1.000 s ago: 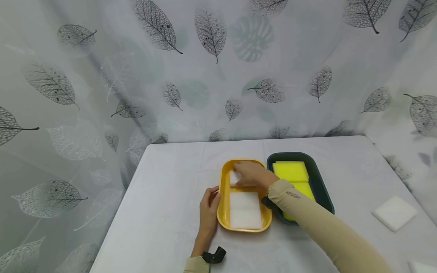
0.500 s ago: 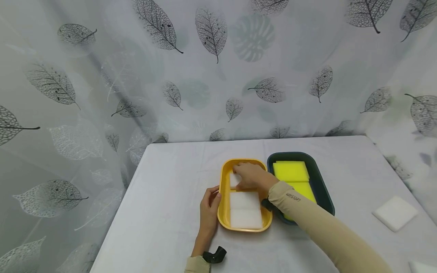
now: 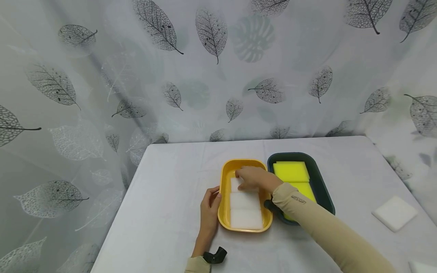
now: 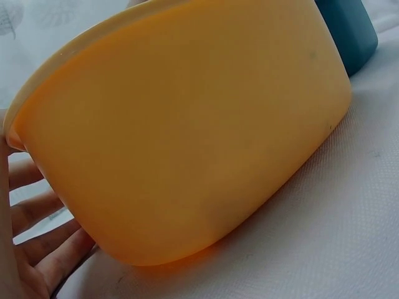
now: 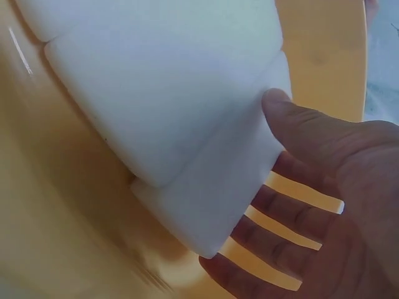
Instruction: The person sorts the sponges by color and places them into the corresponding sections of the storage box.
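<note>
My right hand [image 3: 252, 178] is inside the yellow tub [image 3: 223, 212], thumb and fingers at the edges of a white sponge [image 5: 209, 193]. The head view shows that sponge partly covered by the hand, right against two more white sponges [image 3: 246, 218] lined up toward me. In the right wrist view the thumb presses one edge, and the fingers spread along the neighbouring side. My left hand [image 3: 208, 210] rests against the tub's left outer wall, its fingers [image 4: 37, 212] fairly straight below the rim.
A dark green tub [image 3: 322, 189] with yellow sponges [image 3: 291, 171] stands close on the right, partly behind the right sleeve. Farther right on the white cloth lie a white sponge [image 3: 394, 213] and, at the frame's edge, another white piece [image 3: 421, 267]. A leaf-print curtain [image 3: 211, 76] hangs behind.
My right hand has drawn the white sponge toward me, closing the gap to the sponges in front of it. The left hand and both tubs have stayed put.
</note>
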Available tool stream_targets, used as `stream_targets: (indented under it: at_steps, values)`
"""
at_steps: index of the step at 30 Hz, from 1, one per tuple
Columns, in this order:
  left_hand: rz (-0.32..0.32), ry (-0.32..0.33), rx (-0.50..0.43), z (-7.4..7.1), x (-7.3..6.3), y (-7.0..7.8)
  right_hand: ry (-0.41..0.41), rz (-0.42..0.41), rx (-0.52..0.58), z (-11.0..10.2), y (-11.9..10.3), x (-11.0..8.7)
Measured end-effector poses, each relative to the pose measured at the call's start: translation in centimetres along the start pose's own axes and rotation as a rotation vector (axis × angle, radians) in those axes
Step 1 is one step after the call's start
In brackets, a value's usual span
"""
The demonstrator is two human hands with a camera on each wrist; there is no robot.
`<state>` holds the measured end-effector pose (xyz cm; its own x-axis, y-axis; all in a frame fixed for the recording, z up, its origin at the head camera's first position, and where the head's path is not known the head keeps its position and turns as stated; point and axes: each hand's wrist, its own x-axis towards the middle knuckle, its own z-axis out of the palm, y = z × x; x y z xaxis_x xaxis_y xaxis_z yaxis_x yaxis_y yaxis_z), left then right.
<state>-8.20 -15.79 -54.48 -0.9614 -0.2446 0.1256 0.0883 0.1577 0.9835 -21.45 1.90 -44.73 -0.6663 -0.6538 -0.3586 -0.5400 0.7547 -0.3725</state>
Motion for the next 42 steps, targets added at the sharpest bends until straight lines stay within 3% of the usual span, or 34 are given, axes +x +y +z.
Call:
stream_targets:
  at_steps: [11,25,34,42]
  values:
    - [0.008,0.007,-0.001,0.0,0.1,-0.3,-0.033,0.033,0.002,-0.3,-0.2,-0.4]
    - [0.018,0.015,0.014,0.0,0.1,-0.4,-0.037,0.013,0.007,-0.6,0.7,-0.7]
    - [0.005,0.028,0.046,0.2,0.0,-0.6,0.005,0.004,-0.012,-0.7,1.1,-1.2]
    - [-0.008,0.013,0.036,0.2,0.0,-0.4,0.079,-0.017,0.068,-1.5,0.7,-3.6]
